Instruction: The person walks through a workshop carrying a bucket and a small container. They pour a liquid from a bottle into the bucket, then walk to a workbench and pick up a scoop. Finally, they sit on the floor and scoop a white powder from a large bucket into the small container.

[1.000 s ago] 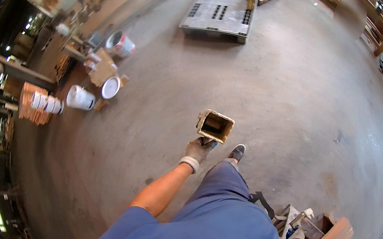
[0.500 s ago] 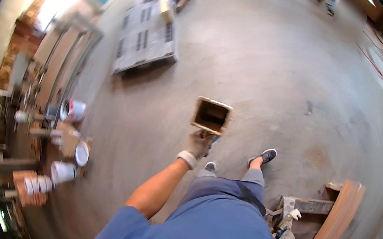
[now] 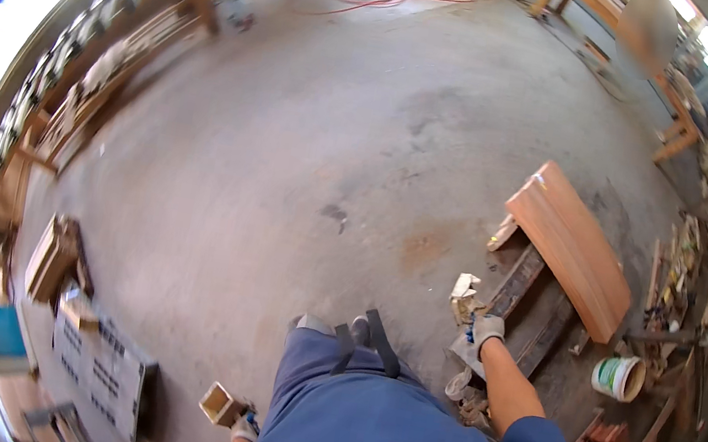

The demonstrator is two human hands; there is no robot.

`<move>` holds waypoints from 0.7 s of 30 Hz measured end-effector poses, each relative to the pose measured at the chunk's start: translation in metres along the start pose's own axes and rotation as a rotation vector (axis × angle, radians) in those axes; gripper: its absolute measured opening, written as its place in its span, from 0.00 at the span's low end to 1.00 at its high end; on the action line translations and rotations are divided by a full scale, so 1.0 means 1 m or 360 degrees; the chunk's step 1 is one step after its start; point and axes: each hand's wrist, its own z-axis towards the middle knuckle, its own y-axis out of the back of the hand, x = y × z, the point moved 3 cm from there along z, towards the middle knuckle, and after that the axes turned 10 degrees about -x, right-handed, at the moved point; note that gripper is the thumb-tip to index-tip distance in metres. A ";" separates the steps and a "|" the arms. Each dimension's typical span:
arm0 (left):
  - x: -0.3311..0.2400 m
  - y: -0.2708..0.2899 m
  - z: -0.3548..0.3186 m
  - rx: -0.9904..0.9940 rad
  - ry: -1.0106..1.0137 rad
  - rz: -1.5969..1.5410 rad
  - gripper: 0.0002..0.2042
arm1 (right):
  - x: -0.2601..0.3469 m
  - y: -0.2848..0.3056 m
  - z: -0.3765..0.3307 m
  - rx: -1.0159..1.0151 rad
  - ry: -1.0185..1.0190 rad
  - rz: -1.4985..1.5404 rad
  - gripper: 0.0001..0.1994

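At the lower edge of the head view, an open square container point(image 3: 230, 410) is gripped by the gloved left hand point(image 3: 246, 429), low beside the body; fingers are clamped on its side, exact placement too small to tell. Off to the right, a pale, lumpy-headed tool point(image 3: 465, 289) is held by the gloved right hand point(image 3: 488, 329), fingers curled around it. Just beyond, reddish-brown boards point(image 3: 573, 254) are propped across dark beams point(image 3: 515, 284). A white-and-green bucket point(image 3: 617, 377) is seen near the boards; a grey pallet point(image 3: 101, 366) is seen at far left.
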 end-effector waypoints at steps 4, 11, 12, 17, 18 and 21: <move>-0.059 -0.097 -0.020 -0.0245 -0.1123 0.1185 0.19 | 0.026 -0.004 0.006 -0.0091 -0.0215 -0.0080 0.13; -0.241 -0.298 -0.223 0.0469 -0.0298 0.0656 0.14 | -0.040 -0.014 0.058 -0.0422 -0.0489 -0.0314 0.19; -0.271 -0.321 -0.251 0.0471 -0.0329 0.0667 0.15 | -0.023 -0.022 0.051 -0.0355 -0.0607 -0.0171 0.25; -0.391 -0.474 -0.373 0.0552 -0.0619 0.0806 0.17 | 0.035 -0.001 0.008 -0.0337 -0.0868 0.0026 0.24; -0.414 -0.504 -0.396 0.0543 -0.0736 0.0838 0.15 | 0.048 -0.006 0.002 -0.0314 -0.1035 0.0296 0.22; -0.457 -0.589 -0.488 0.0574 -0.0861 0.0924 0.13 | 0.121 -0.007 0.001 -0.0447 -0.1096 0.0373 0.17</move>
